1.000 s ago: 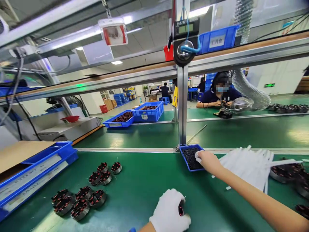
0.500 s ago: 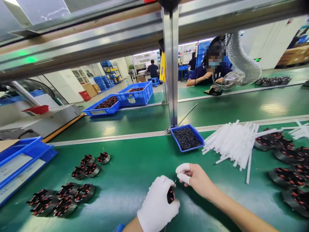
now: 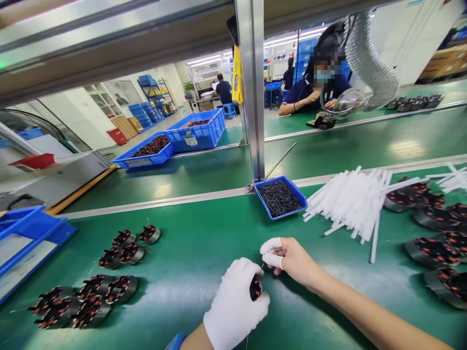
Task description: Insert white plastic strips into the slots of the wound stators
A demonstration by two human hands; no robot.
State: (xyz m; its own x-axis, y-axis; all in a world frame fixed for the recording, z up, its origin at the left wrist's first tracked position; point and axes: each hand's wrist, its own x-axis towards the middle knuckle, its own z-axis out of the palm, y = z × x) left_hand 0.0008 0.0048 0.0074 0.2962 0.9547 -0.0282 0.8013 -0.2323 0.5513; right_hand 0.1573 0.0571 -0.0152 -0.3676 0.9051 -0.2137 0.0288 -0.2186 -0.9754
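My left hand [image 3: 233, 304], in a white glove, is wrapped round a small motor stator [image 3: 256, 288] with a metal ring and dark red windings. Most of the stator is hidden by the glove. A thin wire [image 3: 261, 268] rises from it toward my right hand [image 3: 286, 257]. White finger cots cover that hand's thumb and index finger, which are pinched together at the wire's upper end. Beyond the hands sits a blue tray [image 3: 303, 206] of short black tube pieces.
Similar stators [image 3: 91, 311] stand in groups at the left, and more stators [image 3: 438, 248] at the right. White strips [image 3: 350, 201] lie piled beside the tray. A metal post [image 3: 257, 97] rises behind it. Blue bins [image 3: 197, 131] and a co-worker [image 3: 310, 95] are across the bench.
The camera view has shifted slightly, moving the scene up and left. My right fingertips have come closer together and nearer the wire; my left hand keeps hold of the stator.
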